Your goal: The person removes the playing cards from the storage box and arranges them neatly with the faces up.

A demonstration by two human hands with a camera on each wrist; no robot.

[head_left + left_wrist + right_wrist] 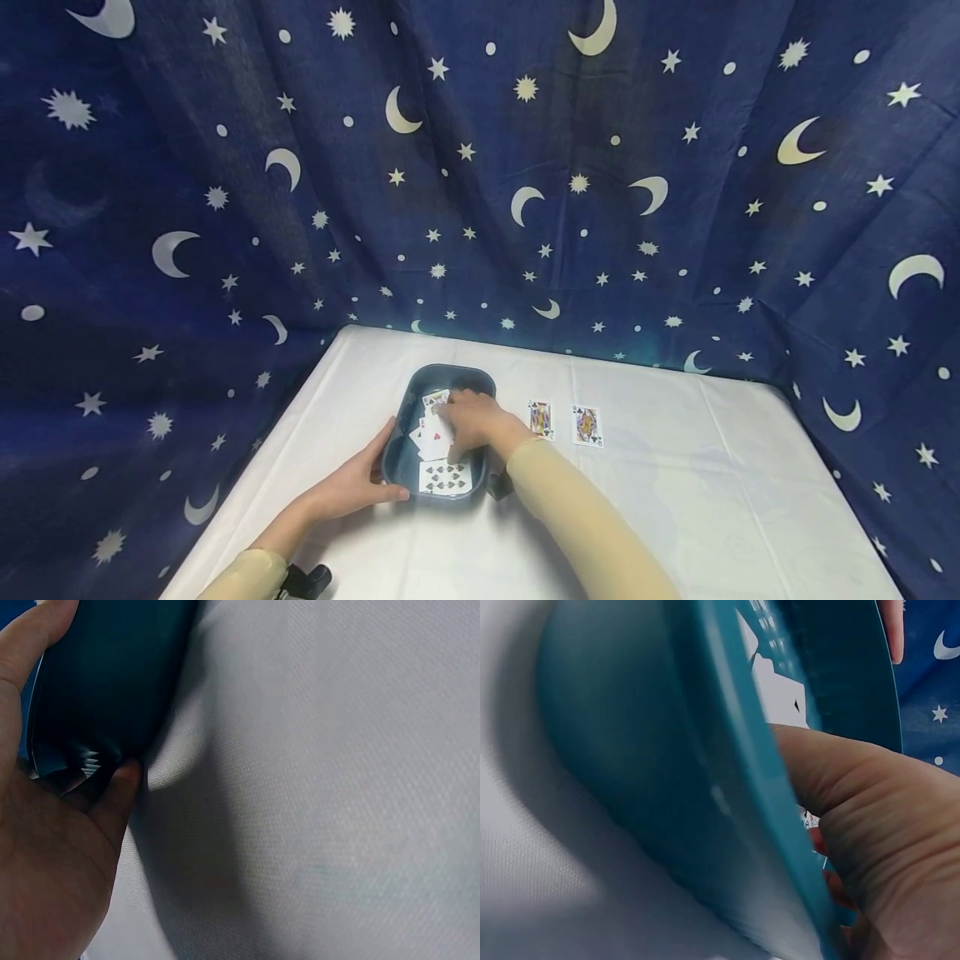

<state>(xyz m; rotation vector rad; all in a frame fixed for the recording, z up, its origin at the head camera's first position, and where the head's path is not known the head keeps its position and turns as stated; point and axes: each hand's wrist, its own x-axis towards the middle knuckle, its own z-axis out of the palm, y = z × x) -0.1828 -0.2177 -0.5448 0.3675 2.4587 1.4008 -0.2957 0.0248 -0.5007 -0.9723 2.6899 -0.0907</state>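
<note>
Right hand [472,425] on cards [438,437] (in tray [408,400])

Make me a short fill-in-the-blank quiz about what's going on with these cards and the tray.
1. The left hand holds the blue tray by its ____ side.
2. The right hand reaches into the ____.
3. ____ face-up cards lie on the white tablecloth beside the tray.

Missing words: left; tray; Two

Left hand [45,855] at the lower left of the frame, thumb and finger clasping the dark teal tray [112,682], which rests on the white-clothed counter [337,787].
</note>
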